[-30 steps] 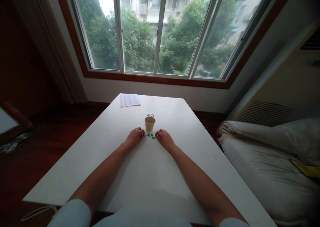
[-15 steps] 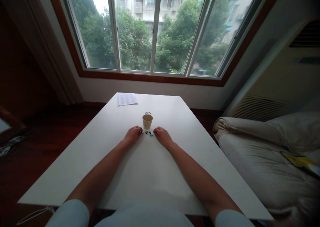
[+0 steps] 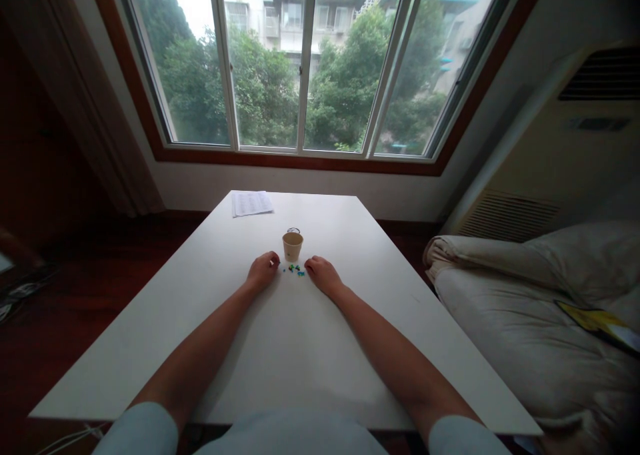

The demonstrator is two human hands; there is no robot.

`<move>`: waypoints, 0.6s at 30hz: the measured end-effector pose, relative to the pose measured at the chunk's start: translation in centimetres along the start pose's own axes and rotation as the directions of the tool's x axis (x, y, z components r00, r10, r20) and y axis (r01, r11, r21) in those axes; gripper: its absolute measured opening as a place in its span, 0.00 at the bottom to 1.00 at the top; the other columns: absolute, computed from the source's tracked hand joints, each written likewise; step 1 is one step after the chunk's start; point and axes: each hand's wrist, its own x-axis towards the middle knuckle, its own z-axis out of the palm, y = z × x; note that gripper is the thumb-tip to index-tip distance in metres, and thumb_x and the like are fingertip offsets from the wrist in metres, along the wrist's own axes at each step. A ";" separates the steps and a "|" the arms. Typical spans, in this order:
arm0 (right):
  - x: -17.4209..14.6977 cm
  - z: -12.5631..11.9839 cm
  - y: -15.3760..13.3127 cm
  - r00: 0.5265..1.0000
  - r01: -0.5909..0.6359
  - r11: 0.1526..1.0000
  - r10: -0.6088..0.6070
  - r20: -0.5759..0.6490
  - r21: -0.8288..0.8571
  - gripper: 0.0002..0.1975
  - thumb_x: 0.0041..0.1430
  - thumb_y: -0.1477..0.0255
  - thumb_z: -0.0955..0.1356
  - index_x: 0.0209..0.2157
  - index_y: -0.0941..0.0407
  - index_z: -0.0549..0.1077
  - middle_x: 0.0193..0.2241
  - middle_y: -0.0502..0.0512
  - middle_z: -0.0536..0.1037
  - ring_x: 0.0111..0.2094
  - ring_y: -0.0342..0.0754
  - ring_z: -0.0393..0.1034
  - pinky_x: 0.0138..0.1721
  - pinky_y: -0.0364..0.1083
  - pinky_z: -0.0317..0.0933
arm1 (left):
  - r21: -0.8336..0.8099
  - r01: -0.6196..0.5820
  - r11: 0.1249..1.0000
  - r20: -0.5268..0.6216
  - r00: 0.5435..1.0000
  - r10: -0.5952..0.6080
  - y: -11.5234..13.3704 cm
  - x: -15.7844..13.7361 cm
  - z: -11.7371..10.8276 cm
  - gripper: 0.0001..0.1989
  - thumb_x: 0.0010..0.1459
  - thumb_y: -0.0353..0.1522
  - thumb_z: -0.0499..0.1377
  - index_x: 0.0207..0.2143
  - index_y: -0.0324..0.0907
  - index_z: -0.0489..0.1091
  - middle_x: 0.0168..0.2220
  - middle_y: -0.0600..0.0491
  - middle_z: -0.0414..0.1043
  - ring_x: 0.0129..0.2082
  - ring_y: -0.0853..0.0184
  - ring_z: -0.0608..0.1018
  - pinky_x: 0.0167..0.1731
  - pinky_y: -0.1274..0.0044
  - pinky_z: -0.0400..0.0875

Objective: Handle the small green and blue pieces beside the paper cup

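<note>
Left hand (image 3: 263,270) edged outward, tiny pieces (image 3: 297,267), blue, green

Daylight from the window (image 3: 306,68) leaves edges dim.

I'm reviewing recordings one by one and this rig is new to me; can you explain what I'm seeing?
There is no machine here: a person works bare-handed, seen from one camera worn on the head, looking forward and down. On the table stands a cup, with small blue and green bits on its near side, between the left hand and the right hand. Papers lie near the far left corner. Both hands are curled; whether either holds anything is too small to tell.
</note>
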 end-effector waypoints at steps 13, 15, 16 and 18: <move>-0.1 0.1 0.2 1.000 -0.002 0.996 0.002 -0.006 0.087 0.09 0.67 0.75 0.63 0.39 0.55 0.77 0.38 0.55 0.73 0.43 0.46 0.65 0.44 0.42 0.56 | -0.025 -0.121 0.992 0.198 0.972 0.124 -2.8 0.7 -2.2 0.10 0.49 0.27 0.56 0.35 0.43 0.74 0.31 0.56 0.74 0.29 0.70 0.72 0.30 0.79 0.63; -0.1 0.2 0.3 1.000 -0.005 0.995 0.007 -0.019 0.099 0.09 0.67 0.75 0.64 0.39 0.55 0.77 0.37 0.54 0.73 0.42 0.46 0.65 0.44 0.42 0.56 | -0.047 -0.171 0.984 0.223 0.959 0.177 -2.7 0.6 -2.2 0.10 0.49 0.27 0.56 0.34 0.43 0.74 0.31 0.56 0.73 0.30 0.70 0.71 0.31 0.79 0.64; -0.1 0.2 0.3 1.000 -0.004 0.994 0.007 -0.030 0.107 0.09 0.67 0.75 0.64 0.39 0.55 0.76 0.37 0.54 0.73 0.42 0.45 0.65 0.43 0.42 0.56 | -0.055 -0.181 0.982 0.234 0.954 0.189 -2.7 0.6 -2.2 0.11 0.49 0.27 0.56 0.34 0.42 0.74 0.31 0.56 0.73 0.30 0.70 0.71 0.31 0.79 0.64; -0.2 0.3 0.4 0.999 0.005 0.993 0.000 -0.041 0.121 0.09 0.67 0.75 0.63 0.39 0.55 0.76 0.37 0.54 0.72 0.41 0.45 0.65 0.43 0.42 0.56 | -0.066 -0.195 0.979 0.251 0.946 0.205 -2.6 0.6 -2.3 0.12 0.50 0.28 0.56 0.36 0.43 0.75 0.32 0.56 0.73 0.29 0.71 0.70 0.31 0.79 0.64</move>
